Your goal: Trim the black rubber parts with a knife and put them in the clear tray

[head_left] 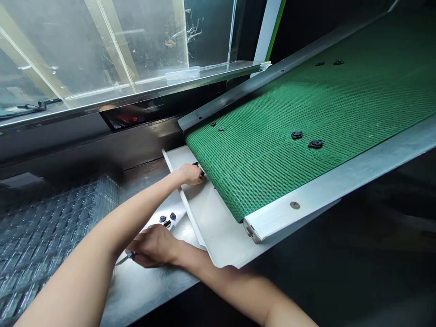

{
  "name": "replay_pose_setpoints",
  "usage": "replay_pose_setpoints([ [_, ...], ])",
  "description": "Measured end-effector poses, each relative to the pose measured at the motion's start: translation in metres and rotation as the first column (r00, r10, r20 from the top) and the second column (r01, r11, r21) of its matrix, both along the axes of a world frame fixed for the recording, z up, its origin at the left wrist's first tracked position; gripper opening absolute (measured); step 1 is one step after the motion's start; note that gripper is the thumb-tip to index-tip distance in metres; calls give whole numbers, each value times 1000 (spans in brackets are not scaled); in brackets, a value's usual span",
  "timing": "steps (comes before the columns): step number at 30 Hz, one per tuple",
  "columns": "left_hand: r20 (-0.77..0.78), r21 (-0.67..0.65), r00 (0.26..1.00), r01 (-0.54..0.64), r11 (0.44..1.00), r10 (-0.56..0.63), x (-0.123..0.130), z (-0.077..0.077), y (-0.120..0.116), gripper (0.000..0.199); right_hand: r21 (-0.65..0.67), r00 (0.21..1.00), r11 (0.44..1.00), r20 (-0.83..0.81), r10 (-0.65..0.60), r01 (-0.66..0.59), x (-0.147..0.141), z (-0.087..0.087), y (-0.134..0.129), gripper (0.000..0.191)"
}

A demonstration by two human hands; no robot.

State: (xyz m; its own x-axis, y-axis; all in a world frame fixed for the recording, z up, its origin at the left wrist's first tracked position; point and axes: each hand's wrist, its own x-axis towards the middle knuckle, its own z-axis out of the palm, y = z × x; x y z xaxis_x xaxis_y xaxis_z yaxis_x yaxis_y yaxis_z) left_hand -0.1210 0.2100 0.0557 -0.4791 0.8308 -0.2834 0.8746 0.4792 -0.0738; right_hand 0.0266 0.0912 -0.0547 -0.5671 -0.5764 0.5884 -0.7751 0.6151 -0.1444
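L hand [191,174] pinches 1 black part [196,164] at green belt's [306,109] low end, R hand [153,247] clamps tweezers [123,259] below it w/ 3 parts [167,219] nearby; 6 more parts on belt.

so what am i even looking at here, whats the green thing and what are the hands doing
This one picture comes from a camera worn on a person's head, looking down at their own two bare arms. There is no robot.

The green thing is a sloped mesh conveyor belt with metal side rails. Small black parts lie scattered on it, some mid-belt, some further up. At its lower end sits a white tray, and behind it a clear plastic guard.

The left hand reaches to the belt's lower edge, fingers closed on a small dark piece there. The right hand rests on the metal table, with a thin metal tool, perhaps tweezers, in its grip. Just beyond it lie a few more black parts. On the far left are stacked clear plastic trays.
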Motion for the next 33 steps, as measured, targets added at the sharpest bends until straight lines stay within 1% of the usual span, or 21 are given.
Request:
replay_pose_setpoints([
  [2, -20, 38, 1000, 9, 999, -9, 8, 15, -14, 20, -30, 1000, 999, 14, 19, -18, 0, -1, 0, 24],
  [5, -54, 130, 999, 12, 991, -5, 23, 44, -45, 26, -66, 1000, 998, 10, 13, -12, 1, -2, 0, 21],
  [7, -82, 235, 995, -27, 972, 48, 33, 63, -72, 29, -81, 1000, 997, -6, -4, 3, 1, -3, -1, 19],
  [8, -94, 300, 992, -56, 952, 88, 36, 70, -86, 28, -92, 1000, 996, -16, -13, 11, 1, -4, -1, 19],
  [10, -90, 406, 982, -117, 906, 167, 37, 78, -117, 26, -108, 999, 994, -36, -36, 32, 0, -6, -3, 19],
  [11, -78, 426, 976, -150, 892, 201, 35, 78, -131, 25, -109, 998, 993, -43, -48, 43, 0, -7, -4, 19],
  [12, -63, 410, 972, -182, 894, 227, 31, 75, -144, 25, -102, 997, 994, -48, -54, 49, 0, -8, -4, 19],
  [13, -46, 360, 968, -213, 908, 245, 26, 71, -155, 25, -90, 997, 995, -49, -54, 50, 0, -9, -5, 18],
  [15, -12, 204, 965, -256, 945, 264, 16, 55, -171, 25, -59, 998, 997, -48, -43, 40, 0, -10, -7, 17],
  [16, 2, 130, 965, -259, 957, 261, 11, 46, -175, 24, -44, 998, 998, -48, -35, 33, 1, -10, -7, 17],
  [18, 42, 21, 971, -237, 971, 236, 7, 27, -179, 19, -20, 998, 1000, -51, -24, 23, 2, -10, -7, 17],
  [21, 123, -69, 972, -191, 979, 199, 8, 5, -176, 13, 0, 998, 1000, -64, -15, 15, 2, -9, -6, 17],
  [23, 187, -121, 965, -162, 979, 183, 9, 0, -174, 17, 4, 998, 1000, -66, -4, 5, 3, -8, -4, 17],
  [24, 217, -144, 960, -151, 978, 180, 8, 1, -173, 22, 5, 998, 1000, -63, 1, -1, 3, -7, -3, 17],
  [25, 248, -169, 952, -142, 975, 181, 7, 5, -172, 27, 5, 998, 1000, -59, 6, -6, 3, -7, -3, 17],
  [26, 282, -192, 941, -134, 972, 186, 4, 12, -171, 32, 2, 998, 1000, -56, 8, -8, 4, -6, -2, 16],
  [27, 310, -207, 932, -128, 970, 189, 1, 22, -170, 35, -1, 998, 1000, -55, 10, -10, 5, -5, -2, 16],
  [29, 339, -192, 923, -120, 974, 181, -6, 51, -164, 37, -10, 998, 1000, -59, 20, -21, 6, -5, -3, 17],
  [31, 303, -91, 943, -116, 989, 139, -12, 87, -151, 36, -8, 997, 999, -56, 44, -44, 8, -6, -5, 17],
  [33, 181, 75, 980, -101, 992, 86, -14, 119, -129, 38, 11, 996, 998, -49, 69, -69, 9, -9, -8, 19],
])
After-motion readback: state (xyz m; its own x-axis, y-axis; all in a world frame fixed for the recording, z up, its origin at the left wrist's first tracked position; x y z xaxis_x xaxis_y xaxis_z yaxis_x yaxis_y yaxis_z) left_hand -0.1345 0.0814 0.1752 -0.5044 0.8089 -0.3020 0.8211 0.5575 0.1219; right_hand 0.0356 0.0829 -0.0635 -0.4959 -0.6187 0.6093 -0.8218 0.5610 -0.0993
